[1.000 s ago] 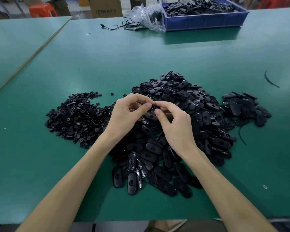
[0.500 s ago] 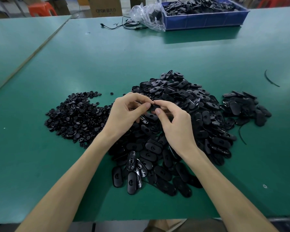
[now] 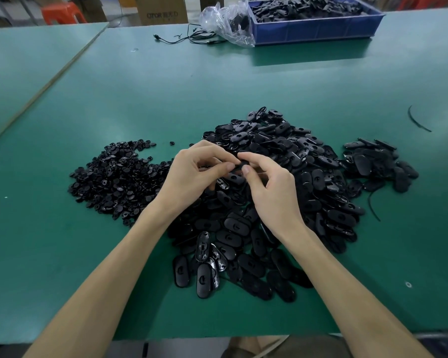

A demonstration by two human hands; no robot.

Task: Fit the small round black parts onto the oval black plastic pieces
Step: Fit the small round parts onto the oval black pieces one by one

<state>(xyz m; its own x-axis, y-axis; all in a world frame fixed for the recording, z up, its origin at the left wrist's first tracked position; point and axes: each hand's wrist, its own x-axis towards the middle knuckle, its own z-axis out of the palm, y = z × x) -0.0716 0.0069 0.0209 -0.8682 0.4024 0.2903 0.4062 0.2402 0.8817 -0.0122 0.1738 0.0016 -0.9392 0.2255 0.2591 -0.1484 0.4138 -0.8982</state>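
The left hand (image 3: 192, 174) and the right hand (image 3: 272, 187) meet above the big heap of oval pieces (image 3: 308, 177), over its left part. Both hands are clamped on the same oval piece (image 3: 237, 167): each pinches one end of it between thumb and forefinger, and the other fingers are curled. The fingertips hide most of the piece, so it cannot be told whether a round part sits in it.

The heap lies on the green tabletop (image 3: 166, 86) and spreads down between the two forearms toward the near edge. Left of the heap, touching its edge, lies a flatter pile of small round parts (image 3: 117, 179). Right of the heap, just beside it, is a smaller pile of ovals (image 3: 378, 164). Further right of the heap lies a thin curved black strip (image 3: 417, 120).

Well beyond the heap, at the far edge, stands a blue crate (image 3: 316, 32) full of dark parts, with a clear plastic bag (image 3: 228, 21) against its left end and a black cable (image 3: 186, 38) beside the bag.
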